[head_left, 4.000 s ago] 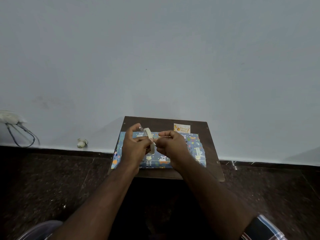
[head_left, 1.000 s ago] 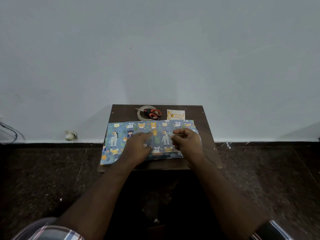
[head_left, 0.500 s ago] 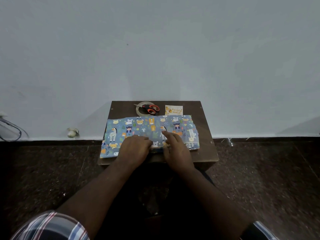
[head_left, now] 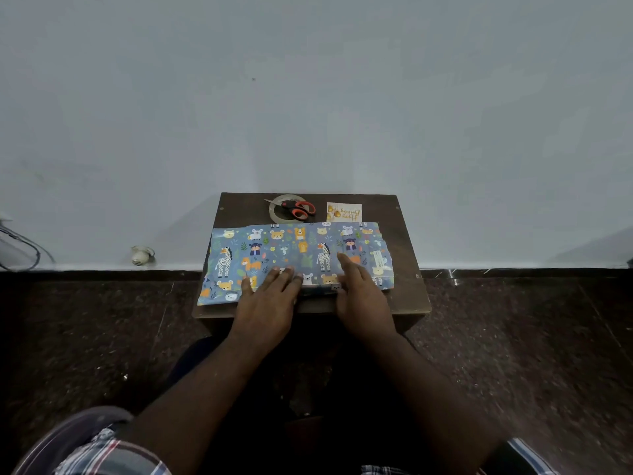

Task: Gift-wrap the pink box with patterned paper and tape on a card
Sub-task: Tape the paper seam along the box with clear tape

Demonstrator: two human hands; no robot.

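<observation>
Blue animal-patterned wrapping paper (head_left: 294,250) covers the box on the small brown table (head_left: 407,289); no pink of the box shows. My left hand (head_left: 270,296) lies flat on the near left part of the wrapped top, fingers straight. My right hand (head_left: 358,291) presses flat on the near right part, fingers pointing up and left. At the table's far edge lies a tape roll (head_left: 279,214) with red-handled scissors (head_left: 296,209) across it. A small card (head_left: 343,212) with gold print sits just to their right.
The table stands against a pale wall (head_left: 308,97). Dark speckled floor (head_left: 102,337) surrounds it. A white plug-like object (head_left: 141,255) sits at the wall's base on the left, and cables (head_left: 20,248) hang at the far left edge.
Four seconds ago both hands held the tape roll above the parcel. The roll and scissors now lie at the table's far edge. Both hands have spread flat, the right hand sliding rightward.
</observation>
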